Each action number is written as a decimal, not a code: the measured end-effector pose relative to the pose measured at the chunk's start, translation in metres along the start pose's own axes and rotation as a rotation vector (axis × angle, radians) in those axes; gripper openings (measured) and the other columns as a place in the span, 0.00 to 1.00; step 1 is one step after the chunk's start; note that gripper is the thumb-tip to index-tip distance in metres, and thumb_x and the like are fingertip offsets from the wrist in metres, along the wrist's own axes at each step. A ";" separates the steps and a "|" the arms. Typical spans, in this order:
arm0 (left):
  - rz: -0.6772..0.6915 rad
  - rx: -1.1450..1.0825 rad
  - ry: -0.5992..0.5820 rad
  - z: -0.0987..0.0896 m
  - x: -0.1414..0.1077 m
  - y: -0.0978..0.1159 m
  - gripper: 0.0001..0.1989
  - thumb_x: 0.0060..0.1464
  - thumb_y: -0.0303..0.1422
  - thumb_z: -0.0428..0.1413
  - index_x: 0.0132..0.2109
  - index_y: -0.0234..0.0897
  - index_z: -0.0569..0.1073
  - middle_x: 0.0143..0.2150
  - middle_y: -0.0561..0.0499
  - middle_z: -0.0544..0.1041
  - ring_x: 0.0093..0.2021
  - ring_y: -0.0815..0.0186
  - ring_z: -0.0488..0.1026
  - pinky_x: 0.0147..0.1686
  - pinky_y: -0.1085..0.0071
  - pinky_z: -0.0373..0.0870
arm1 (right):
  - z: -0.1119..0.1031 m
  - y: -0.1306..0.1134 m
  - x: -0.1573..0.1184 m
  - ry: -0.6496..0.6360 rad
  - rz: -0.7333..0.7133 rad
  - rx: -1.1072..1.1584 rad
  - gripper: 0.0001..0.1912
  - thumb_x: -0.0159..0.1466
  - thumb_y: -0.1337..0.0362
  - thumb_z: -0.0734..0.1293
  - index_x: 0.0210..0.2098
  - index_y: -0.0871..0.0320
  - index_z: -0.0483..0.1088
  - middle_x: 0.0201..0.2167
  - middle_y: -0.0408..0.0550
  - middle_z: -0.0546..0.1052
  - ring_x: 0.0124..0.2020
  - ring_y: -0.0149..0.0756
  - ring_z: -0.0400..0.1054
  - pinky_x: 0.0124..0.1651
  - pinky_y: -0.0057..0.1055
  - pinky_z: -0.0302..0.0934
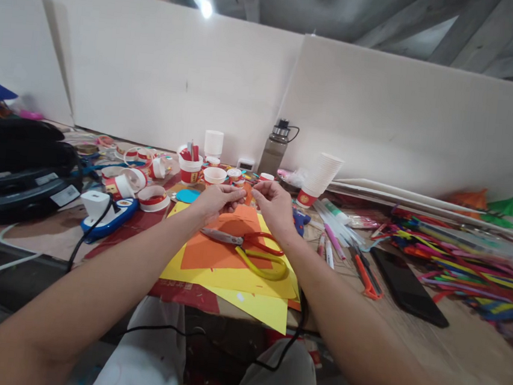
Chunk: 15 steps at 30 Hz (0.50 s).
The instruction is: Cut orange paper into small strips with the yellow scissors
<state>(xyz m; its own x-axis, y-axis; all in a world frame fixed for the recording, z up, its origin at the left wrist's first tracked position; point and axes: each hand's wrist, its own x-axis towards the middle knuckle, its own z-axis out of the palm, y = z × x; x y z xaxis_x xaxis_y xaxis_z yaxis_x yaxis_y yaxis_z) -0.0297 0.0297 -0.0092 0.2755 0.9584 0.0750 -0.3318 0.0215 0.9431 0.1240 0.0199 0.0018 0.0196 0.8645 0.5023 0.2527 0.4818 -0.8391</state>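
My left hand (220, 202) and my right hand (274, 205) face each other above the table, fingertips pinched and close together. Whatever is in the fingers is too small to make out; a bit of orange shows between the hands. Below them, scissors (225, 237) with one red and one yellow handle lie on orange paper (214, 256). That paper rests on sheets of yellow paper (267, 310), one reaching past the table's front edge. A blue disc (188, 195) is left of my left hand. Right of my right hand is a dark blue tool (301, 221), partly hidden by my wrist.
Paper cups (321, 177) are stacked at the back, near a bottle (274, 149). Cut cup rings (153, 198), a blue power strip (113, 218) and a black case (22, 173) stand left. Markers (334, 242), an orange cutter (367, 277), a phone (408, 287) and colourful pipe cleaners (472, 262) lie right.
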 end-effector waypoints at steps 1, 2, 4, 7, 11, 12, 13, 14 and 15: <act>0.003 -0.014 0.004 0.000 0.000 0.000 0.13 0.40 0.35 0.67 0.27 0.29 0.74 0.24 0.51 0.71 0.20 0.78 0.63 0.20 0.79 0.57 | 0.000 0.000 0.000 -0.007 0.004 0.015 0.08 0.54 0.60 0.67 0.31 0.58 0.68 0.25 0.42 0.72 0.23 0.28 0.63 0.27 0.26 0.59; 0.003 -0.024 0.009 -0.001 0.000 0.000 0.12 0.41 0.34 0.66 0.27 0.29 0.74 0.23 0.52 0.71 0.21 0.78 0.63 0.20 0.80 0.58 | 0.001 -0.001 0.000 -0.014 0.010 0.030 0.08 0.54 0.60 0.67 0.31 0.58 0.68 0.25 0.42 0.72 0.23 0.27 0.63 0.27 0.26 0.59; -0.012 -0.032 0.010 -0.001 0.000 0.000 0.12 0.42 0.34 0.66 0.29 0.30 0.74 0.22 0.53 0.70 0.21 0.77 0.65 0.20 0.80 0.58 | 0.001 -0.001 0.000 -0.018 0.027 0.057 0.09 0.54 0.60 0.67 0.32 0.58 0.69 0.24 0.41 0.72 0.22 0.27 0.62 0.26 0.26 0.59; -0.035 -0.005 -0.037 0.001 -0.003 0.001 0.13 0.43 0.35 0.65 0.32 0.31 0.73 0.25 0.51 0.73 0.22 0.75 0.69 0.20 0.79 0.59 | 0.001 0.000 0.000 0.004 0.050 0.089 0.09 0.53 0.60 0.68 0.32 0.59 0.69 0.24 0.41 0.72 0.22 0.26 0.62 0.26 0.26 0.59; -0.039 0.047 -0.104 0.004 -0.006 0.001 0.15 0.46 0.39 0.64 0.37 0.32 0.74 0.33 0.45 0.78 0.25 0.72 0.73 0.20 0.79 0.60 | 0.002 -0.002 -0.001 0.024 0.052 0.106 0.09 0.53 0.60 0.68 0.32 0.59 0.69 0.25 0.42 0.73 0.21 0.26 0.62 0.25 0.26 0.60; -0.031 0.055 -0.106 0.004 -0.006 0.001 0.16 0.45 0.39 0.64 0.37 0.32 0.74 0.34 0.45 0.78 0.26 0.72 0.73 0.20 0.79 0.60 | 0.002 -0.003 -0.001 0.026 0.051 0.102 0.09 0.54 0.60 0.67 0.31 0.58 0.68 0.25 0.42 0.73 0.21 0.26 0.62 0.25 0.26 0.60; -0.017 0.063 -0.103 0.005 -0.006 0.000 0.16 0.44 0.39 0.64 0.37 0.32 0.75 0.35 0.45 0.78 0.26 0.72 0.74 0.21 0.79 0.61 | 0.002 -0.003 -0.001 0.029 0.047 0.095 0.09 0.54 0.60 0.67 0.31 0.58 0.68 0.25 0.42 0.73 0.21 0.26 0.62 0.25 0.26 0.59; 0.000 0.074 -0.096 0.005 -0.005 -0.001 0.16 0.43 0.38 0.65 0.37 0.32 0.75 0.35 0.46 0.78 0.27 0.72 0.74 0.22 0.79 0.62 | 0.002 -0.003 -0.002 0.032 0.041 0.086 0.08 0.54 0.60 0.67 0.31 0.58 0.67 0.26 0.42 0.73 0.22 0.26 0.63 0.25 0.26 0.60; 0.018 0.083 -0.087 0.005 -0.005 -0.001 0.15 0.42 0.38 0.65 0.36 0.32 0.75 0.34 0.46 0.77 0.27 0.72 0.73 0.22 0.79 0.62 | 0.002 -0.003 -0.002 0.034 0.033 0.073 0.08 0.54 0.61 0.67 0.31 0.58 0.67 0.26 0.42 0.73 0.23 0.27 0.63 0.26 0.26 0.60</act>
<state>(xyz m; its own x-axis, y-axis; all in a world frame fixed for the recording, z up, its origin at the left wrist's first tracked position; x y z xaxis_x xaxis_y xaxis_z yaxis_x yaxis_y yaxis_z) -0.0260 0.0231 -0.0091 0.3481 0.9301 0.1168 -0.2626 -0.0229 0.9646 0.1215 0.0169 0.0031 0.0599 0.8753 0.4798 0.1797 0.4634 -0.8677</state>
